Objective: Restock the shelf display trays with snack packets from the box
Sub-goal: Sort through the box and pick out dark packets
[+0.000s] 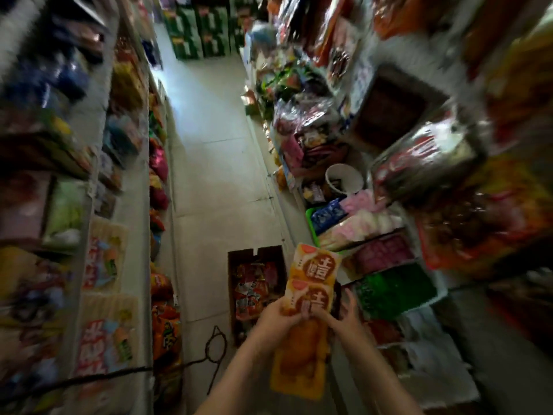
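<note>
Left hand gripped strip of orange snack packets, right hand held its other edge, open box on floor just beyond left hand, green display tray right of right hand

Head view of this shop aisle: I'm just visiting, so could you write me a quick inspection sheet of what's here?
Surface: pale tiled floor, an aisle between stocked shelves.
Job's things: open cardboard box on the floor with red packets inside; orange snack packets held above it; display trays on the right shelf, holding green, pink and blue goods.
Clutter: white bucket among heaped bags on the right.
Grippers: left hand grips the orange packets from below; right hand touches their right side, grip unclear.
Cables: dark cord loops on the floor beside the box.
Surroundings: left shelves of packets; green crates at the far end; edges blurred.
</note>
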### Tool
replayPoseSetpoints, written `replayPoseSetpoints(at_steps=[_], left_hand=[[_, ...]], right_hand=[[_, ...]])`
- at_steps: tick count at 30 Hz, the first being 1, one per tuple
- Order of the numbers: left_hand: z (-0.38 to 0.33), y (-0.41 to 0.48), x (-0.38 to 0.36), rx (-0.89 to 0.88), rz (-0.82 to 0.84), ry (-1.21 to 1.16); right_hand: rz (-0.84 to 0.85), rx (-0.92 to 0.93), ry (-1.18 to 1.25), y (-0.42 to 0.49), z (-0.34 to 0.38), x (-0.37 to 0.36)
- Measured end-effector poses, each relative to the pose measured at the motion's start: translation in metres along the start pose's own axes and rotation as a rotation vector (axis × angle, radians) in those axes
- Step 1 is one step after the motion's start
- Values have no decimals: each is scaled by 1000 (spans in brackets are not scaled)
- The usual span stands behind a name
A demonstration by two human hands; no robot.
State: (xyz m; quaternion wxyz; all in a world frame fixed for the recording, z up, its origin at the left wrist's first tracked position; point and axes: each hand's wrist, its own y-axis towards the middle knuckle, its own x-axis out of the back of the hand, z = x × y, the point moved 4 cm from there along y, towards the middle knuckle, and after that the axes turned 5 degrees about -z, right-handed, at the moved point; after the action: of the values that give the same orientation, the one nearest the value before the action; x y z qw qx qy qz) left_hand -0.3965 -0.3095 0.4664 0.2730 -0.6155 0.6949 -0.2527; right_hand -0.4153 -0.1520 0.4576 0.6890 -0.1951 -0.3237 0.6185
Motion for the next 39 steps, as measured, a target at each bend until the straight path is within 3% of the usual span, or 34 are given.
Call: replayPoseSetpoints(at_steps=[4, 11, 19, 23, 27, 34, 39], left_hand=[[-42, -45, -49, -64, 131, -52], [-69, -103, -144, -38, 295, -125], [-65, -125, -196, -37, 366, -71], [-50, -123, -199, 64, 471, 10], [-20, -114, -208, 148, 528, 78], [34, -120, -236, 171, 482, 82], [81, -151, -264, 175, 484, 178]], right_hand=[[44, -9, 142, -66, 15, 55], [-153, 90, 409, -161, 15, 148], [-264, 167, 583, -187, -5, 199], [-266, 169, 718, -188, -22, 217], [-311, 155, 668, -194, -45, 227], [-621, 15, 601, -215, -129, 252], [-448, -66, 199, -240, -169, 273]])
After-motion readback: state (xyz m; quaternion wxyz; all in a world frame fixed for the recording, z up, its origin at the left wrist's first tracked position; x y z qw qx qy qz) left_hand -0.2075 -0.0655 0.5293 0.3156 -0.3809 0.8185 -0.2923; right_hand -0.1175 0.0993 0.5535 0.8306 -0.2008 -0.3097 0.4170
